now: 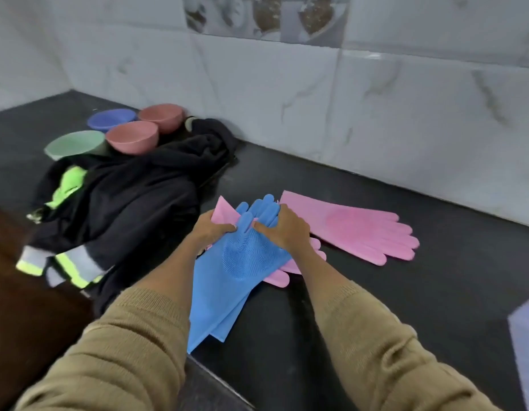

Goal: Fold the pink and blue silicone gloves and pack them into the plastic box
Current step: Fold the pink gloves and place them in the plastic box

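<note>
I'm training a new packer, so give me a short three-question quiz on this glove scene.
1. True or false: both hands grip the blue gloves.
2. Which glove lies flat alone, nearest the wall? A) blue B) pink C) green
3. How many bowls stand behind the dark jacket?

Key
1. True: the left hand and right hand both hold them near the fingers.
2. B: the pink glove lies apart; another pink glove sits under the blue ones.
3. Four: green bowl, blue bowl, two pink bowls.
</note>
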